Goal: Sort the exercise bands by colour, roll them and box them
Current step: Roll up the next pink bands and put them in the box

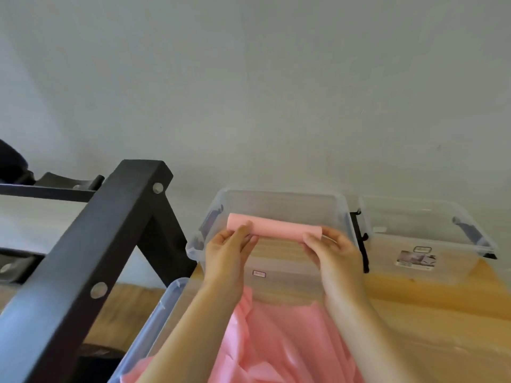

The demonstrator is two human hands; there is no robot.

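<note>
Pink bands (276,341), rolled band (276,229) between left grip (226,252), right grip (336,250), above box (276,193)

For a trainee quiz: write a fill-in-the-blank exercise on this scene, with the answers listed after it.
1. The rolled band is ____ in colour.
2. The number of hands gripping it is ____: the left hand at one end, the right hand at the other.
3. It is held over the near clear box; a second clear box stands to that one's ____.
4. The loose bands below the wrists are not yet ____.

Missing words: pink; two; right; rolled.
</note>
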